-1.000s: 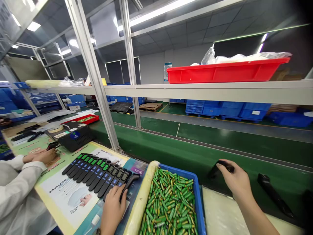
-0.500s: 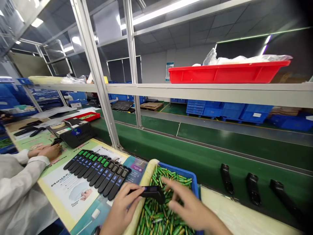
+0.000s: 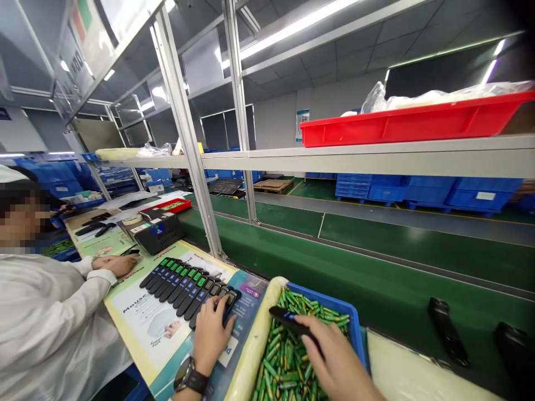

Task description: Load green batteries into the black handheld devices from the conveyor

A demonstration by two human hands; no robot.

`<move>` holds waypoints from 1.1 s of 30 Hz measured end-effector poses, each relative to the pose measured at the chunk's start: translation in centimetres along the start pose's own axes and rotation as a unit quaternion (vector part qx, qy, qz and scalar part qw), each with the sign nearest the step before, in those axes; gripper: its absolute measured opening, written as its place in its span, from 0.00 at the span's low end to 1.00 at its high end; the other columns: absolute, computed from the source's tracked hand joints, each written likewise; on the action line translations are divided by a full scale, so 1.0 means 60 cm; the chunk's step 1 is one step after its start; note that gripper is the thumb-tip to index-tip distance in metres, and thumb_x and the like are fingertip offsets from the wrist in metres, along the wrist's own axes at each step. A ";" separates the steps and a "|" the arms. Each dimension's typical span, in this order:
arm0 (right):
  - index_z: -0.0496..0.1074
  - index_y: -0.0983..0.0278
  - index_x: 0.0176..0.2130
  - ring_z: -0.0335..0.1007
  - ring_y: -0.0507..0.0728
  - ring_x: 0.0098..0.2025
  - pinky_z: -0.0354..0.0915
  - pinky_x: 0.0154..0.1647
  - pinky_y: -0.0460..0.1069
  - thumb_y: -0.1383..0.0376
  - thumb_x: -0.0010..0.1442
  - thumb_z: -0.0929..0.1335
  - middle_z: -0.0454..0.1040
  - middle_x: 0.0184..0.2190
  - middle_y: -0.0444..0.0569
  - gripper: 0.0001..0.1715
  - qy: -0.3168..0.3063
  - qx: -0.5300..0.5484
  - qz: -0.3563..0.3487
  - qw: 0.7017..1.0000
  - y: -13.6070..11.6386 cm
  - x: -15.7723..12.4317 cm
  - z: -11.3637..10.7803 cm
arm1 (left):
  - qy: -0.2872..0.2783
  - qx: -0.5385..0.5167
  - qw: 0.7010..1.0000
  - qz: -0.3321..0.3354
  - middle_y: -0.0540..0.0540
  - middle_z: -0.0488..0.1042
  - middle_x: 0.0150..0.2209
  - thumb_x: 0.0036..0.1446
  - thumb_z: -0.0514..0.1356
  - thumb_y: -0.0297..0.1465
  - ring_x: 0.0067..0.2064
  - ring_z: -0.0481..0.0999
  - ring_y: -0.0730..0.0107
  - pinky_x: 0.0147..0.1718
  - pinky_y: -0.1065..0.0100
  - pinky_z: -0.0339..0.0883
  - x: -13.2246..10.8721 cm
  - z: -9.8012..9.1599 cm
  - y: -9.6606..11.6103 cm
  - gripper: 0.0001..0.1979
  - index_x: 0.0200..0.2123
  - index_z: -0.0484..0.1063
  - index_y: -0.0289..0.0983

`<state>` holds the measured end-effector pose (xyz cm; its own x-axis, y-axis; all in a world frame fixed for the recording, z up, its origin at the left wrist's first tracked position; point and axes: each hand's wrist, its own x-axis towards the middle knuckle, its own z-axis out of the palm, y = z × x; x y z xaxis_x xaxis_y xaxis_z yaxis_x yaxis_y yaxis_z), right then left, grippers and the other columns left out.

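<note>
My right hand [image 3: 328, 351] grips a slim black handheld device [image 3: 288, 318] above a blue bin [image 3: 354, 320] full of small green batteries [image 3: 288, 356]. To the left, my left hand [image 3: 211, 328] reaches over the near right end of a row of similar black handheld devices [image 3: 184, 287] with small screens. Its fingers and thumb close around the last device [image 3: 230, 303] of that row, which they partly cover. Several screens farther along the row are green; those near my hand look grey. My left wrist wears a dark watch [image 3: 190, 376].
A yellowish foam roll [image 3: 259, 340] lines the bin's left side. Beyond it runs a green conveyor belt [image 3: 334, 273] with black devices [image 3: 448, 331] on it. A metal post [image 3: 184, 128] and shelf bearing a red tray [image 3: 409, 125] stand ahead. A co-worker [image 3: 54, 317] sits at left beside a black box [image 3: 156, 228].
My left hand has let go of the device above the bin and moved left to the row. My right hand, open before, now holds that device. The view has swung left.
</note>
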<state>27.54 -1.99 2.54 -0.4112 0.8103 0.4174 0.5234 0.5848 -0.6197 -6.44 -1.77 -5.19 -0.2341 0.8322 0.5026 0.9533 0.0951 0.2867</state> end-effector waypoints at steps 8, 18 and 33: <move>0.75 0.61 0.45 0.77 0.66 0.38 0.70 0.35 0.54 0.42 0.58 0.66 0.80 0.38 0.55 0.29 0.297 -0.069 0.321 0.896 0.167 0.041 -0.205 | 0.044 -0.008 0.998 0.048 0.41 0.77 0.38 0.69 0.53 0.41 0.40 0.77 0.58 0.42 0.57 0.73 -0.003 0.014 -0.015 0.19 0.49 0.79 0.36; 0.60 0.84 0.67 0.77 0.81 0.43 0.71 0.40 0.67 0.54 0.65 0.65 0.78 0.40 0.74 0.44 0.125 -0.197 0.490 0.840 0.309 0.036 -0.197 | 0.000 -0.206 0.956 0.207 0.44 0.79 0.45 0.67 0.60 0.35 0.48 0.78 0.64 0.47 0.65 0.75 -0.003 -0.057 0.062 0.15 0.56 0.77 0.44; 0.59 0.58 0.66 0.73 0.65 0.53 0.71 0.55 0.58 0.67 0.70 0.64 0.74 0.54 0.56 0.28 0.100 0.040 -0.124 0.986 -0.022 -0.021 -0.002 | -0.023 -0.120 0.981 0.153 0.40 0.72 0.58 0.67 0.60 0.38 0.57 0.74 0.55 0.54 0.54 0.74 -0.020 -0.050 0.052 0.26 0.66 0.65 0.46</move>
<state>27.46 -3.77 2.92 -0.3588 0.6382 0.6811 0.3617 0.7678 -0.5289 -3.73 -4.13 -2.47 0.0710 0.8262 0.5589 0.9043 -0.2898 0.3136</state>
